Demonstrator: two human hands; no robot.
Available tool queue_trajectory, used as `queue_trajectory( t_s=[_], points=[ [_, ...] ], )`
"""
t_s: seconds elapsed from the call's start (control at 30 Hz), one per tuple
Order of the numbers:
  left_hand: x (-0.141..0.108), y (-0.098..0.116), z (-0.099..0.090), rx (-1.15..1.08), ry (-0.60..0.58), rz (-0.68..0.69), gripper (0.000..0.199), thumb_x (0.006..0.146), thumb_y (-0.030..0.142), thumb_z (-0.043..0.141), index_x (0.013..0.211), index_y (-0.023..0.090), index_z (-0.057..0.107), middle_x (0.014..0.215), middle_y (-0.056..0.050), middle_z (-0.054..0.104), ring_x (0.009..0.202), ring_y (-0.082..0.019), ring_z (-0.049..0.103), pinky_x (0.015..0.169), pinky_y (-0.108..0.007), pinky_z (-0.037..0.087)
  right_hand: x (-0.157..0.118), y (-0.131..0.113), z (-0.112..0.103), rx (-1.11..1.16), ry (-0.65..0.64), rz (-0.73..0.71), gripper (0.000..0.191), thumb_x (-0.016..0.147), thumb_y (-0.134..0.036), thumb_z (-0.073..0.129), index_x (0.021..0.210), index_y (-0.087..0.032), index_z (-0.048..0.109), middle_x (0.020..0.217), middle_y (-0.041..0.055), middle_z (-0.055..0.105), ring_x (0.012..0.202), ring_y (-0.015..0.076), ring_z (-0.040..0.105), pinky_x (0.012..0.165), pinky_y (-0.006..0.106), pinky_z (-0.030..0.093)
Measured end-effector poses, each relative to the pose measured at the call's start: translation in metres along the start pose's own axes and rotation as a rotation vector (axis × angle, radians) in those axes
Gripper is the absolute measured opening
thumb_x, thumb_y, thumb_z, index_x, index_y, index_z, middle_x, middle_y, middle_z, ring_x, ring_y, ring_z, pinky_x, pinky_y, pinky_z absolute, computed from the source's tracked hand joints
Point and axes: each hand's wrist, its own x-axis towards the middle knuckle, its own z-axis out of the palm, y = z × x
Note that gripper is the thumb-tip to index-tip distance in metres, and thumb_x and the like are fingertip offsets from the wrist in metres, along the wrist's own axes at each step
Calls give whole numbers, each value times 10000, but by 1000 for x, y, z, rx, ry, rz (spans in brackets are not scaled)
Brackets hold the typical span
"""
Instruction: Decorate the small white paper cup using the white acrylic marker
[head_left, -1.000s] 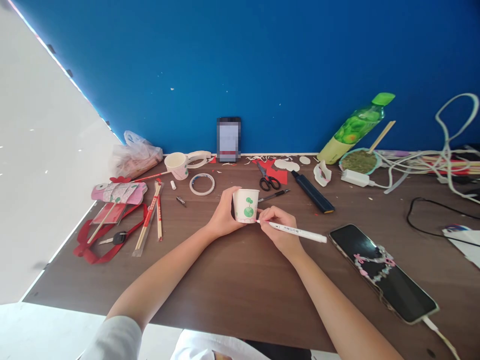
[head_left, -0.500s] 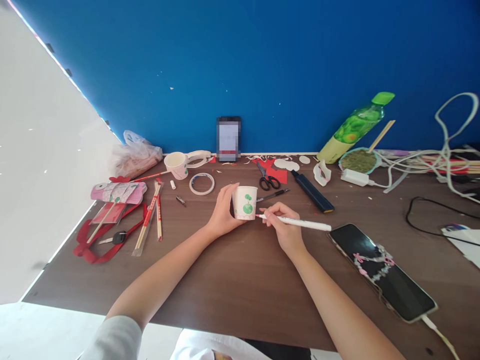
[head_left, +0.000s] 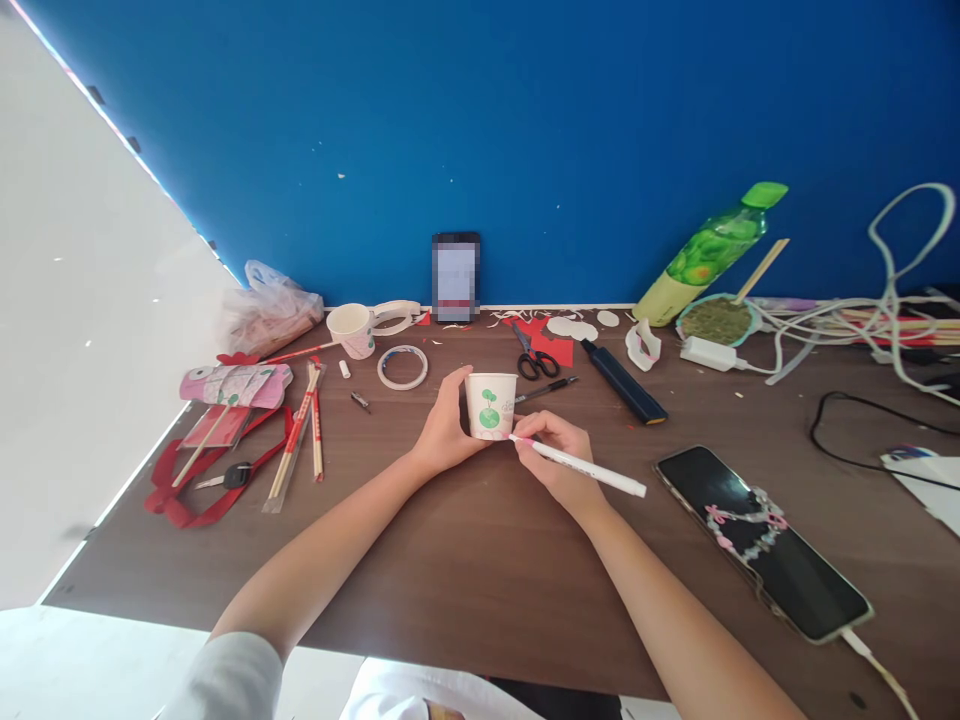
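Paper cup [head_left: 486, 405] is standing upright at the centre of the frame, where my left hand [head_left: 444, 425] is gripping it from the left and my right hand [head_left: 561, 458] is pinching a white marker [head_left: 600, 474]. The cup is hiding some of my left fingers, and I am unable to tell whether its base is touching the table [head_left: 450, 570]. The marker's tip is pointing at the cup's lower right edge, contact being too fine to make out. Blurred blocks are masking an upright phone [head_left: 456, 278] at upper centre; the right edge is cutting off some white cables [head_left: 891, 285]. The cup is showing white sides, a green plant motif, faint lettering toward its right and pinkish marks along its base. Brown wood grain is spanning the tabletop, with scissors [head_left: 541, 366] and a tape roll [head_left: 384, 370] lying beyond my hands. A blue partition [head_left: 525, 120] is rising behind, a green-capped bottle [head_left: 709, 255] leaning at upper right.
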Motion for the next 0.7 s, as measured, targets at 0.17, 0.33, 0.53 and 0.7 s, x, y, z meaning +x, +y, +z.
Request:
queue_trajectory(
  t_s=[0.17, 0.33, 0.53, 0.7],
  points=[
    [0, 0, 0, 1, 8, 3, 949, 621, 357, 828, 1369, 220, 260, 1442, -164, 372, 1367, -333, 394, 1133, -485, 349, 0, 0, -1, -14, 6, 8, 119, 689, -175, 663, 626, -226, 575, 699, 24, 691, 795, 242, 703, 762, 371, 547],
    [0, -2, 1, 8, 9, 12, 960, 616, 356, 835, 1373, 225, 259, 1440, -156, 378, 1364, -327, 401, 1133, -481, 352, 0, 2, 0, -38, 26, 12, 127, 686, -172, 664, 620, -224, 569, 700, 22, 692, 820, 250, 710, 735, 356, 550],
    [1, 1, 0, -10, 7, -3, 952, 614, 358, 837, 1367, 223, 270, 1442, -161, 377, 1365, -329, 401, 1135, -482, 351, 1, 4, 0, -36, 30, 8, 120, 689, -164, 653, 632, -229, 569, 708, 21, 699, 833, 254, 719, 699, 339, 550],
    [1, 2, -1, -18, 4, -12, 945, 617, 378, 832, 1362, 211, 275, 1437, -169, 383, 1365, -330, 400, 1142, -487, 338, 1, 4, 0, -29, 36, 22, 124, 686, -159, 648, 629, -227, 561, 713, 19, 698, 826, 251, 719, 717, 348, 552]
  ],
)
